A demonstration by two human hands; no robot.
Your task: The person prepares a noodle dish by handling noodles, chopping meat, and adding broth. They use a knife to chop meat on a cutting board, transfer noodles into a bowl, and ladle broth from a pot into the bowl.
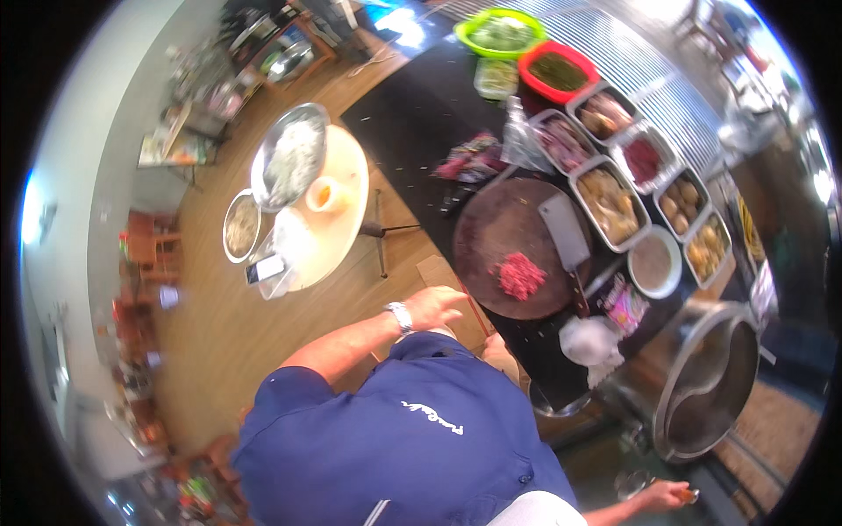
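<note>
My left hand [435, 308], with a metal-band watch at the wrist, is empty, fingers apart, near the black table's edge. Down at the lower right, my right hand [669, 494] is closed around the brown handle of a metal utensil [633, 485], perhaps a ladle; its head is blurred. Ahead of my left hand, a round chopping board [490, 230] bears a small heap of minced red meat [521, 276]. A cleaver [564, 230] rests on the board's right side, its dark handle reaching past the rim.
Trays of meat [610, 202], a white bowl [654, 262] and a red basin [558, 72] line the table's far side. A plastic bag [589, 340] sits by the near edge. Right of me stands a large divided steel pot [707, 388]. A round table [345, 197] at left holds a metal basin [289, 158].
</note>
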